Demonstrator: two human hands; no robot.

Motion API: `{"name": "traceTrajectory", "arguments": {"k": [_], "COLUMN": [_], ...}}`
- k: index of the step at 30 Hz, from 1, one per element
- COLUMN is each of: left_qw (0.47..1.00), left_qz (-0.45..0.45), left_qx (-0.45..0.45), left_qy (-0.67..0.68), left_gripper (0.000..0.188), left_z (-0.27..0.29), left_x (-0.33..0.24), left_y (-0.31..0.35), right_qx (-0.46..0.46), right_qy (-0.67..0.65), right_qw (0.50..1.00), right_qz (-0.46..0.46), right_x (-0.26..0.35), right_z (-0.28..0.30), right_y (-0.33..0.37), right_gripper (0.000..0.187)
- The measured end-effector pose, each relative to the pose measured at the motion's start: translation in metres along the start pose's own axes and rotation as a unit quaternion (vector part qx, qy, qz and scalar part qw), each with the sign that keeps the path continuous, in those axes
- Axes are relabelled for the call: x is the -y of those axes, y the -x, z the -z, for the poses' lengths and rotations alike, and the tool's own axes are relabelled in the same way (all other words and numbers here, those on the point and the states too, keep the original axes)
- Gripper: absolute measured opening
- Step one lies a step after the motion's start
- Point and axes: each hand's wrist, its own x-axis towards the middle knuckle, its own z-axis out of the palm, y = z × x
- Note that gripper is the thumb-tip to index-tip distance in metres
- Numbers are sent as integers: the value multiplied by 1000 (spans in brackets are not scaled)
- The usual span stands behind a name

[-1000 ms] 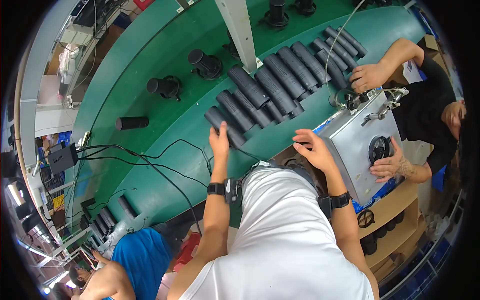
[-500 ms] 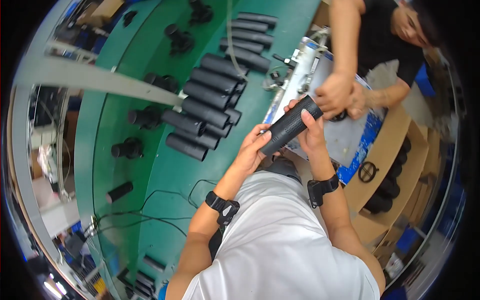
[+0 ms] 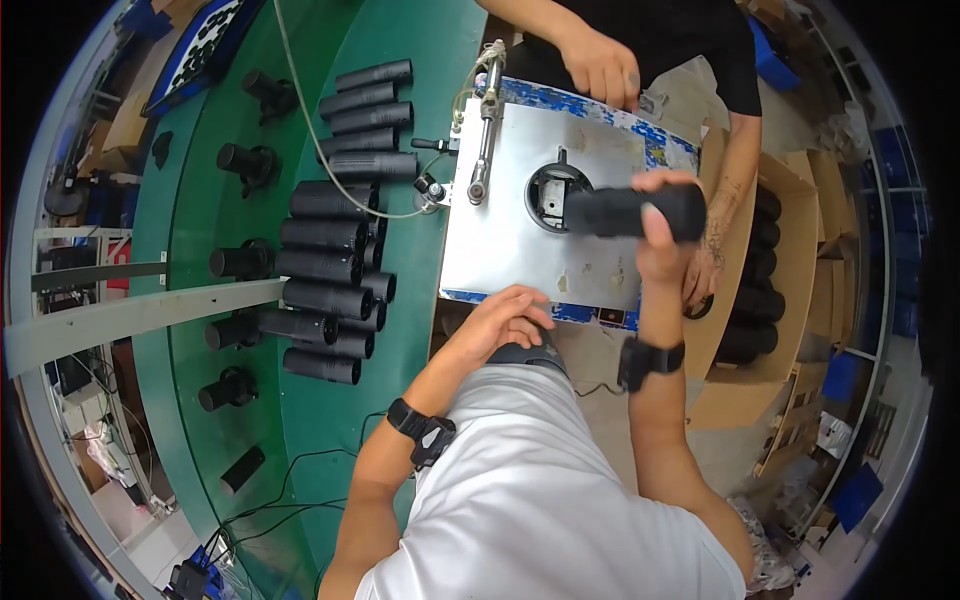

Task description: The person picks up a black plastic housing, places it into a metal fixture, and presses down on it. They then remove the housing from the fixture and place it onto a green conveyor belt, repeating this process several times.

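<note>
My right hand [image 3: 660, 235] is wrapped round a black cylindrical tube [image 3: 612, 213], slightly blurred, held level above the right side of a metal-topped work plate [image 3: 500, 255]. The tube's left end overlaps a round black ring fitting [image 3: 546, 185] set in the plate, and whether they touch is unclear. My left hand [image 3: 508, 320] is empty, its fingers loosely bent and apart, at the plate's near edge. A co-worker's hand [image 3: 600, 72] rests at the plate's far edge. Their other hand [image 3: 706, 275] hangs beside the cardboard box, near a black ring [image 3: 700, 306].
Several black tubes [image 3: 320, 265] lie stacked on the green bench [image 3: 400, 230] at left. Black upright holders [image 3: 240, 262] line its back panel. A metal clamp arm [image 3: 486, 135] with a hose stands on the plate's left. At right, a cardboard box [image 3: 735, 395] holds more tubes.
My left hand has let go of the tube and dropped toward the plate's near edge. My right hand has swung the tube over the plate. The co-worker's hands have parted; the view has turned.
</note>
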Motion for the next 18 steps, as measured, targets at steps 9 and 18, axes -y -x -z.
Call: {"name": "traceTrajectory", "arguments": {"k": [9,18], "left_qw": [990,529], "left_qz": [-80,-425], "left_qx": [-108,-388], "left_qy": [-43,-624], "left_gripper": [29,35], "left_z": [18,129], "left_x": [-21,-172], "left_y": [20,-100], "right_qx": [3,-46], "right_qy": [120,232], "right_qw": [989,971], "right_qz": [-89,34], "right_x": [-69,-78], "right_z": [-46,-56], "right_y": [-4,11], "right_gripper": [37,40]}}
